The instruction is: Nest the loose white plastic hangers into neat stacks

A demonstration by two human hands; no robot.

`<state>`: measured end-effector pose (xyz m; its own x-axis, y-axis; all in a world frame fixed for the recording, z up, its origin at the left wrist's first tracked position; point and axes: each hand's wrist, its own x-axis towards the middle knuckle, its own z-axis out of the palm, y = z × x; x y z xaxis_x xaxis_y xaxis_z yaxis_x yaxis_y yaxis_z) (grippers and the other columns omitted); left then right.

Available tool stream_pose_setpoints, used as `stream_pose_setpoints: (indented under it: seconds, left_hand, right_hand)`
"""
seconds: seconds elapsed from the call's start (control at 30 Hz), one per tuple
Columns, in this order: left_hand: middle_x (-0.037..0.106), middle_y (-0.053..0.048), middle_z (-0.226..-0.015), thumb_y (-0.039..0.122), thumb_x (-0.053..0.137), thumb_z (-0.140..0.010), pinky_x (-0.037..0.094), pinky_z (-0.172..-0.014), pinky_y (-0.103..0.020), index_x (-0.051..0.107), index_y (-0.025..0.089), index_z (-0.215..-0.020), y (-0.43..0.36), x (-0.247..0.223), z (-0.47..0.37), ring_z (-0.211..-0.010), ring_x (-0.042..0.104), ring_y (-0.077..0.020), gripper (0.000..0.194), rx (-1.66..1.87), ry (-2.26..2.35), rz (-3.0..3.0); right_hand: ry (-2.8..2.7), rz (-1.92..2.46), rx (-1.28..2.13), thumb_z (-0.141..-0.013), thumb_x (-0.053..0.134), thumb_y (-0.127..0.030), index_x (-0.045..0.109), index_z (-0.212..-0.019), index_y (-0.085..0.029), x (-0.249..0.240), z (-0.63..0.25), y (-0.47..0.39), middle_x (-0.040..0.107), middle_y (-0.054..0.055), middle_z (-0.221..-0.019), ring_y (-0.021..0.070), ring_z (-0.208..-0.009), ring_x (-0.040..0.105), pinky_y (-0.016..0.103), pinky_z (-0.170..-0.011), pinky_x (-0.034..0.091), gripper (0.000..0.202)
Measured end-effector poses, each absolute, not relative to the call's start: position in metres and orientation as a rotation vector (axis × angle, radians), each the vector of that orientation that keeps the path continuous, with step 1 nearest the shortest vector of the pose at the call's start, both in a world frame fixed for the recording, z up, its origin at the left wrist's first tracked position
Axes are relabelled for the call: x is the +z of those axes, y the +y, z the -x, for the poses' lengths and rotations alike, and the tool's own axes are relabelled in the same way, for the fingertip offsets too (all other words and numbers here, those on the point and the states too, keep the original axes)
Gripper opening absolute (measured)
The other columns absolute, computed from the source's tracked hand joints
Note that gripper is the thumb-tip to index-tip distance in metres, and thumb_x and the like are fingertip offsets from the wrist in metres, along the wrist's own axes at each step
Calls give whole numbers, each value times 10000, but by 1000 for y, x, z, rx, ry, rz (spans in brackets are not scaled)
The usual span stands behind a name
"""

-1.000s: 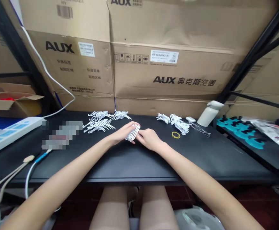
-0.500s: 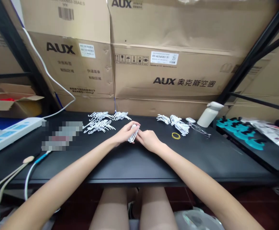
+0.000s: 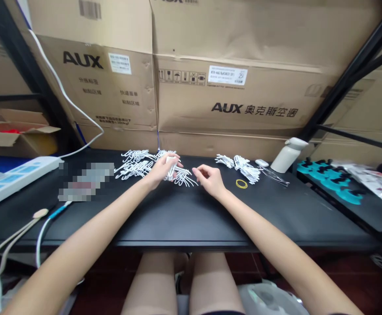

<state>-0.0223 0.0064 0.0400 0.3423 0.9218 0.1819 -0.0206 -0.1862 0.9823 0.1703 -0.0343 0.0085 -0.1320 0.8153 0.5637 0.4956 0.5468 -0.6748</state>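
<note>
My left hand (image 3: pixel 163 169) is closed around a bundle of white wire hooks (image 3: pixel 184 176), whose curved ends fan out to the right beyond the fingers. Just right of those ends is my right hand (image 3: pixel 211 178), its thumb and forefinger drawn together. Whether anything thin is pinched there is too small to make out. Several piles of similar white hooks (image 3: pixel 133 169) lie to the left, partly behind my left hand. More white hook bundles (image 3: pixel 248 169) rest on the right, with yellow rubber bands (image 3: pixel 241 184) in front of them.
A white bottle (image 3: pixel 288 155), glasses (image 3: pixel 274 175) and a small white case (image 3: pixel 261 163) stand or lie at the right of the black table (image 3: pixel 184 223). Teal parts (image 3: pixel 331 179) are farther right. Leftward are a power strip (image 3: pixel 20 177) and cables; cardboard boxes (image 3: pixel 230 118) line the back.
My hands have come apart: the left moved left and slightly up with the hooks, the right shifted right, off the bundle. The hook ends now fan out in view.
</note>
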Motion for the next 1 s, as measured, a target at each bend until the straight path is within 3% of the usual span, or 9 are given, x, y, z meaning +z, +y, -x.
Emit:
stream_pose_setpoints:
  seconds: [0.2, 0.43, 0.73, 0.83, 1.0]
  left_hand:
    - [658, -39, -813, 352, 585, -824, 429, -353, -192, 523, 181, -1007, 12, 39, 26, -423, 536, -80, 258, 1076, 943, -1356]
    - [705, -95, -891, 366, 607, -788, 388, -324, -188, 555, 167, -979, 6, 33, 23, -439, 541, -102, 281, 792, 971, -1583]
    - [707, -91, -900, 354, 609, -769, 375, -320, -180, 559, 169, -953, 9, 29, 24, -421, 528, -91, 266, 798, 1016, -1610]
    - [705, -96, -912, 358, 608, -773, 379, -320, -185, 557, 168, -950, 8, 28, 22, -424, 535, -96, 265, 806, 995, -1614]
    - [701, -86, -907, 355, 609, -785, 403, -342, -196, 551, 179, -999, 7, 29, 20, -422, 561, -102, 283, 991, 939, -1591]
  right_hand:
    - [-1976, 1303, 270, -818, 615, -333, 683, -774, -159, -9, -178, -15, 635, 26, -741, 115, -631, 539, 231, -648, 431, 192]
    - [-2104, 1358, 326, -798, 600, -153, 698, -794, -137, -6, -182, -11, 652, 28, -748, 102, -635, 541, 210, -640, 413, 99]
    - [-1979, 1755, 593, -741, 554, -35, 573, -636, -138, 19, -220, -15, 585, 11, -515, 114, -451, 549, 213, -486, 415, 149]
    - [-1875, 1750, 569, -754, 531, -45, 539, -646, -142, 20, -231, -10, 599, 33, -547, 133, -467, 569, 230, -475, 431, 145]
    - [-1900, 1398, 508, -850, 496, -183, 540, -824, -158, 21, -219, -10, 642, 31, -744, 120, -597, 616, 234, -580, 489, 57]
